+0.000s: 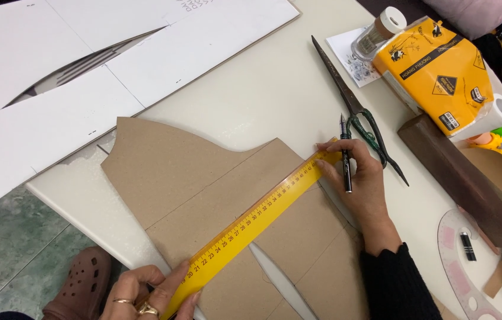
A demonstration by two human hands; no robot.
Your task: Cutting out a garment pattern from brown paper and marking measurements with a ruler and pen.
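Observation:
A long yellow ruler [251,222] lies diagonally across a brown cardboard pattern piece [174,172] on a white table [275,89]. My left hand [144,293], with rings on its fingers, presses the ruler's near end at the bottom of the view. My right hand [360,184] rests its fingertips on the ruler's far end and holds a black pen [346,157] between its fingers, pointing away from me. The cardboard has pencil lines and a narrow cut-out slit near its lower middle.
Black scissors [357,112] lie just beyond my right hand. A yellow pack of paper rolls [440,65], a tape roll [390,21], a dark brown block [458,178] and a pink curve template [464,266] sit at the right. White pattern sheets [85,71] cover the far left. A brown clog [82,284] shows on the tiled floor.

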